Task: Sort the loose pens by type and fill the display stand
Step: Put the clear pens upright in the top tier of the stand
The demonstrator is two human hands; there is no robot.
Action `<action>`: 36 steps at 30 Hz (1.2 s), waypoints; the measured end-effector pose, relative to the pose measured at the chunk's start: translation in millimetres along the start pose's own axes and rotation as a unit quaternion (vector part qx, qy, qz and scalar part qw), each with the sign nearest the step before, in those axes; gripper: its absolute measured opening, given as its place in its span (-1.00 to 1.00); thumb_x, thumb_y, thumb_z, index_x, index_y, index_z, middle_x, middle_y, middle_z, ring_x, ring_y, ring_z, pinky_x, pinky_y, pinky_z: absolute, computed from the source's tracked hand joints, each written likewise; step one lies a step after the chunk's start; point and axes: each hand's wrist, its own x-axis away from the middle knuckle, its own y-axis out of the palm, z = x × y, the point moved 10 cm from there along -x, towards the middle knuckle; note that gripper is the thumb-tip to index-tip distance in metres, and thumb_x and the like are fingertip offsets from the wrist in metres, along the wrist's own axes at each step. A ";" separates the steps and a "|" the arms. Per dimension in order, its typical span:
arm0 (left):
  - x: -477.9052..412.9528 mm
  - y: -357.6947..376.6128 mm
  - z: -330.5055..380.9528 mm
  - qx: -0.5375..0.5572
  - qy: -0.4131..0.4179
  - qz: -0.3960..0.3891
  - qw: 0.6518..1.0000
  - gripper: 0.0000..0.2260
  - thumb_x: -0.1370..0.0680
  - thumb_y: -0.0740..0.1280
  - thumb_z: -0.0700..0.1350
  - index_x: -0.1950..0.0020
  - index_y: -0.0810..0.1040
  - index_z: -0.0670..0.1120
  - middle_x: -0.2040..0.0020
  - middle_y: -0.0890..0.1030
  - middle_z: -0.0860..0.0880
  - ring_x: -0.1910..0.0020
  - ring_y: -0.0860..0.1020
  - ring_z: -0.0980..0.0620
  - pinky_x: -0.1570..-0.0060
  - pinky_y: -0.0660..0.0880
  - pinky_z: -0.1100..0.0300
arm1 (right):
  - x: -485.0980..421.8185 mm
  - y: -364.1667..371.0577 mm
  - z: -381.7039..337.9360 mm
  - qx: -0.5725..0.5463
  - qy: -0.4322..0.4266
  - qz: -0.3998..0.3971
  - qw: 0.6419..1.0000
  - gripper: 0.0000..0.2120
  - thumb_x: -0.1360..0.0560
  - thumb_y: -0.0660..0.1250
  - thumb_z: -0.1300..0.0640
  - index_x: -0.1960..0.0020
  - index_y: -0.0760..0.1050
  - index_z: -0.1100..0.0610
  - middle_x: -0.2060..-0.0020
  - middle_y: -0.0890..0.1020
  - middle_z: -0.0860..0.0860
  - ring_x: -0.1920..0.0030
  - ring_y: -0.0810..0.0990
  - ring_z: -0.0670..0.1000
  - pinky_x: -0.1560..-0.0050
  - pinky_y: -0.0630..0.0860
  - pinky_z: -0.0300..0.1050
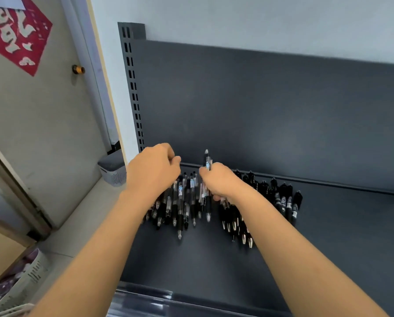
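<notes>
Nearest us: dark shelf point(214, 266), front edge lowest in view. Left hand point(153, 172), fingers curled, above the left heap; we cannot tell whether it holds anything. Clear-barrel pens point(180, 202) heaped toward the shelf's back-left corner. Right hand point(221, 181) grips one clear pen point(207, 160), upright. Black pens point(285, 200) lie rightward, near the back edge.

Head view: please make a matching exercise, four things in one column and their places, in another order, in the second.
1 clear pen
2 black capped pens
3 red paper
4 grey bin

A on the door
B in the right hand
C on the floor, left of the shelf
D on the shelf, rightmost group

Pairs: 1-B, 2-D, 3-A, 4-C
</notes>
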 end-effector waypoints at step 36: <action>207.6 105.7 664.3 0.032 0.624 -0.082 0.776 -0.73 -0.65 0.19 -0.14 -0.32 0.49 0.07 -0.11 0.59 0.08 -0.06 0.51 0.08 -0.03 0.48 0.12 | 310.1 -458.6 372.7 -0.642 -0.019 0.205 0.739 -0.79 -0.57 0.27 0.10 -0.06 0.53 0.24 0.11 0.69 0.27 0.20 0.70 0.25 0.46 0.60 -0.10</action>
